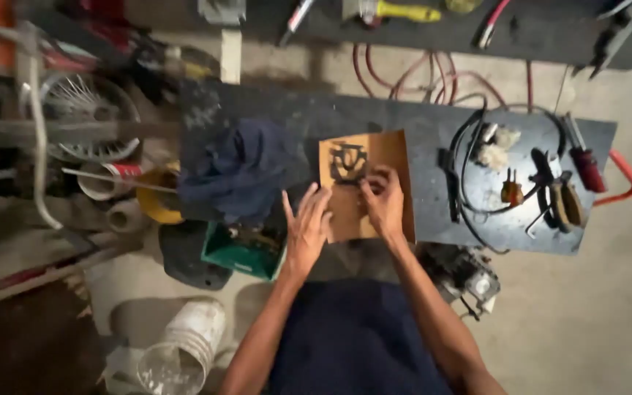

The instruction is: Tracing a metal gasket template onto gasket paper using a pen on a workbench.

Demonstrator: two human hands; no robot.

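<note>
Both hands rest on a flat brown cardboard sheet (366,186) with a dark cut-out shape: left hand (307,228) fingers spread flat at its edge, right hand (383,197) curled, pressing its middle; dark blue cloth (239,170) beside the left.

**Dim workshop, cluttered floor**

A dark workbench (294,110) stands on a pale concrete floor (594,314). Left of the bench lie a spoked wheel (89,117) and what may be pipes; below it, a white bucket (184,344). Light is low.
</note>
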